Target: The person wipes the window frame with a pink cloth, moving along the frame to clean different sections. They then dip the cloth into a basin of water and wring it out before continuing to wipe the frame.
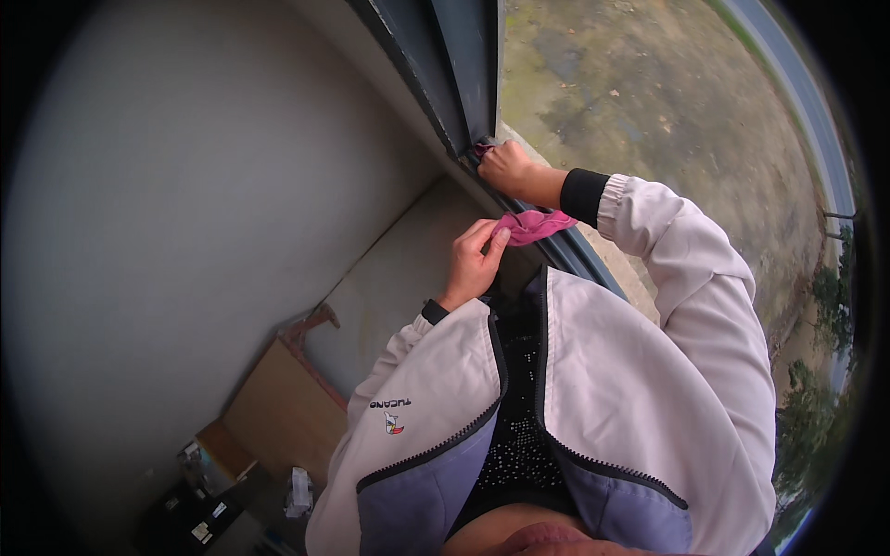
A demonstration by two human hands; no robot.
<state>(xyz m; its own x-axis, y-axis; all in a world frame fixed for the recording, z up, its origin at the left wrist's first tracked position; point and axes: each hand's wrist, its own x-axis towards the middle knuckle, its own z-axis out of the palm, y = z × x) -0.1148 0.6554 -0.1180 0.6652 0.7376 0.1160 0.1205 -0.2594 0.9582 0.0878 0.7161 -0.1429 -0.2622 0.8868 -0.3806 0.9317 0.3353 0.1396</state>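
My left hand [476, 260] pinches a pink cloth [532, 229] between thumb and fingers, just above the sill track [580, 257] of a window. The cloth is bunched and hangs over the metal rails. Farther along, my right hand [511, 170] is curled into a fist at the lower corner of the dark grey metal window frame [476, 69]. A bit of pink cloth pokes out at its fingertips, pressed into that corner. Whether both pink parts belong to one cloth, I cannot tell; my right forearm passes over the space between them.
A pale wall [208, 181] fills the left side. Below it stand a brown board [285, 410] with a reddish edge, a wrapped package [299, 492] and dark boxes [201, 518] with labels. Beyond the window lie patchy ground [646, 104] and a road [793, 62].
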